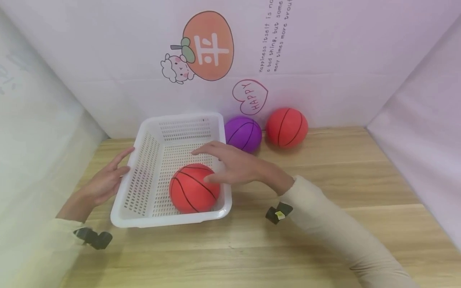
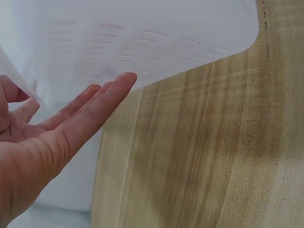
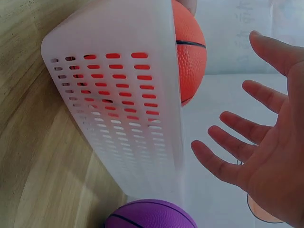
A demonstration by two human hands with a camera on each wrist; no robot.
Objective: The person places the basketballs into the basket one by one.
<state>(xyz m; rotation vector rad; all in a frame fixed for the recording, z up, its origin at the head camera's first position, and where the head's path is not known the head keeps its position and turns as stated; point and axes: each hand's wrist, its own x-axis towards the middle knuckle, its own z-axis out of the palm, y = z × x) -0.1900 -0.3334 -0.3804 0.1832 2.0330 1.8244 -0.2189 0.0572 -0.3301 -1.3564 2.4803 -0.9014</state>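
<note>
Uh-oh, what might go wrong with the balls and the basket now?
The red ball in the basket pokes above the rim, so it might roll out if the basket tips. The purple ball is right beside the basket, so a sideways shove could bump it. The open right hand reaches over the rim and might knock it.

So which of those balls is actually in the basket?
The red ball inside the white basket, by the right hand. The other red ball and the purple ball sit outside it, on the table near the back wall.
</note>
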